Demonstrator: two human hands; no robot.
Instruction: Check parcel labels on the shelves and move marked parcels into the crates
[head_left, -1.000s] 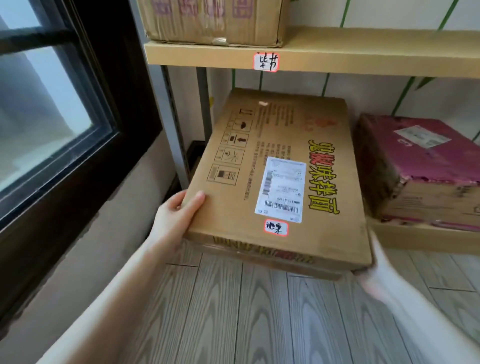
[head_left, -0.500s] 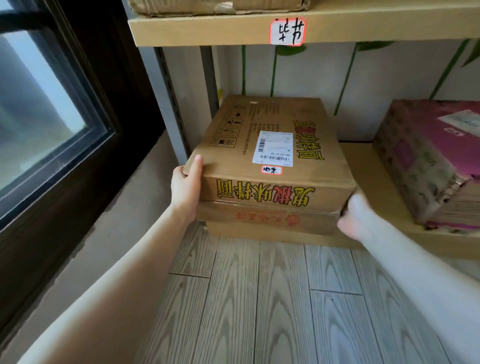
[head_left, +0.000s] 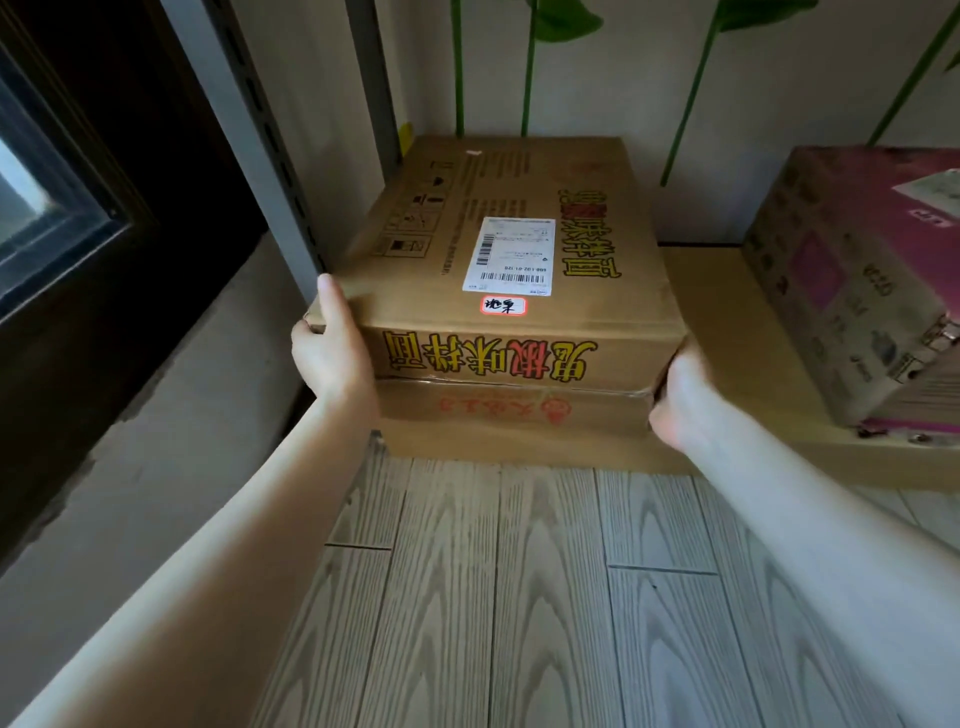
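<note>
A flat brown cardboard parcel (head_left: 597, 270) with yellow and red lettering lies on top of a second brown box (head_left: 509, 410) on the low shelf (head_left: 727, 332). On its top are a white shipping label (head_left: 511, 254) and a small red-edged handwritten tag (head_left: 503, 305). My left hand (head_left: 332, 353) grips the parcel's near left corner, thumb up along the edge. My right hand (head_left: 675, 400) holds the near right corner, fingers hidden behind the box.
A pink and brown box (head_left: 862, 280) sits on the shelf to the right. A grey shelf upright (head_left: 270, 156) and a dark window frame (head_left: 104, 218) stand at the left. Wooden floor planks (head_left: 519, 597) lie in front of the shelf. The wall behind carries green stems.
The parcel was tilted up towards me a second ago; now it lies flat on the lower box. Both hands stay at its near corners. The view has dropped and moved closer.
</note>
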